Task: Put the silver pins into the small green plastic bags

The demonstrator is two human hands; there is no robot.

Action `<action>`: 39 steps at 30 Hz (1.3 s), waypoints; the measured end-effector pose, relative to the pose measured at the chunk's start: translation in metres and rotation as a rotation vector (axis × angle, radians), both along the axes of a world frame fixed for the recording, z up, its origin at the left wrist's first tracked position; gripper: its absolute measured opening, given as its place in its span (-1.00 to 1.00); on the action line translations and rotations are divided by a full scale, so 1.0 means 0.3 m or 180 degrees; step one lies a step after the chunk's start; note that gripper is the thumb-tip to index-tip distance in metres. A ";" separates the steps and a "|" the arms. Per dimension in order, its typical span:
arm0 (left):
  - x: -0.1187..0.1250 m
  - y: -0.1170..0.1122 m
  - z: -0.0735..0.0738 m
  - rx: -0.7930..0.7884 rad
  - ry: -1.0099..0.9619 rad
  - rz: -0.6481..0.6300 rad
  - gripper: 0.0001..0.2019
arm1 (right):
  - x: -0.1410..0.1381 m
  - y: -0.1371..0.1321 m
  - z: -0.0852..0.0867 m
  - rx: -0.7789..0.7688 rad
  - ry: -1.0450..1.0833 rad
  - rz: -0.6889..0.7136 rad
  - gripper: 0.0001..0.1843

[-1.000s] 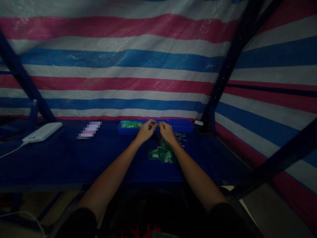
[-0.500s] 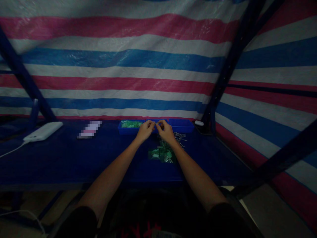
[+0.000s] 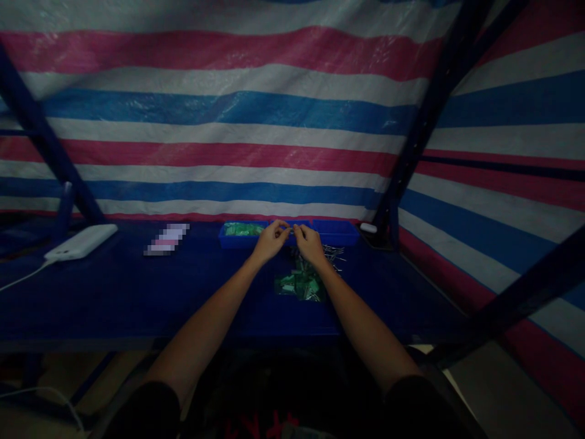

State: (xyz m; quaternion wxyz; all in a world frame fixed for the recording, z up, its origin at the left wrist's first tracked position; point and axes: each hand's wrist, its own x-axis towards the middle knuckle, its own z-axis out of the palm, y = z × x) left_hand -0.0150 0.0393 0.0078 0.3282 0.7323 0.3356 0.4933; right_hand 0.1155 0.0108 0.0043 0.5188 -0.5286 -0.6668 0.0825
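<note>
My left hand (image 3: 270, 241) and my right hand (image 3: 309, 242) meet fingertip to fingertip above the front of the middle blue bin (image 3: 299, 224). Both are closed in a pinch, around something small that I cannot make out. Just beneath my right hand and forearm lie small clear-green plastic bags (image 3: 299, 284) with slim pale pieces in them. Thin loose metal pieces (image 3: 335, 252) are scattered to the right of that hand, partly hidden by it. Beside my left hand, the left blue bin (image 3: 235, 243) holds more green bags (image 3: 243, 229).
A third blue bin (image 3: 336, 232) stands at the right of the row. Toward the left of the blue table (image 3: 137, 299) are a blurred-out flat item (image 3: 168, 238) and a white device with a cable (image 3: 82, 242). A small white case (image 3: 368, 228) sits back right, near the metal post (image 3: 406, 146).
My right hand has shifted slightly to the right and its fingers point more toward the left hand. The left hand stays nearly in place. Bags and bins are unmoved.
</note>
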 end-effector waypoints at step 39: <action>-0.004 0.005 0.005 0.0095 0.0161 0.0273 -0.77 | -0.009 -0.022 0.011 0.0289 0.0217 0.0301 -0.70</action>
